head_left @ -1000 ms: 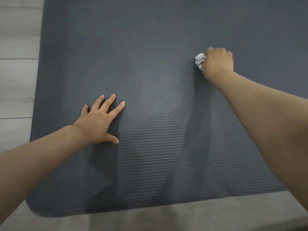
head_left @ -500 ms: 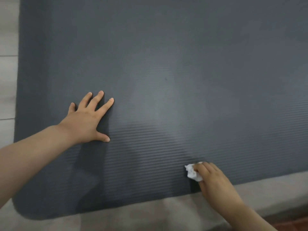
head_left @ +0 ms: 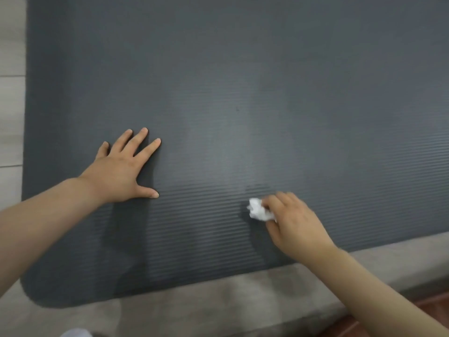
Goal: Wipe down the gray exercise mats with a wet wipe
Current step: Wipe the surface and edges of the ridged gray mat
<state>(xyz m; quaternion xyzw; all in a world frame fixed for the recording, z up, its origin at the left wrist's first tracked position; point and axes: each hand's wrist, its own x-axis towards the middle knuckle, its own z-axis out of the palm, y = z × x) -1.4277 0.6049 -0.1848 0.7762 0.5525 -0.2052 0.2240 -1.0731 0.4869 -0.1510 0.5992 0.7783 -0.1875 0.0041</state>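
A dark gray ribbed exercise mat (head_left: 243,81) fills most of the view, lying flat. My left hand (head_left: 119,172) rests flat on the mat at the left, fingers spread and straight. My right hand (head_left: 294,222) holds a crumpled white wet wipe (head_left: 258,210) against the mat near its front edge, fingers curled round the wipe. A lighter streak on the mat runs up from the wipe.
The mat lies on a gray carpeted surface (head_left: 218,310) that shows along the front. Pale wood-look flooring (head_left: 11,117) borders the mat on the left. A strip of reddish floor (head_left: 340,324) shows at the bottom right corner.
My right hand with the wipe came down from the far part of the mat to its front edge, then slid a little way back up. My left hand has stayed pressed in place.
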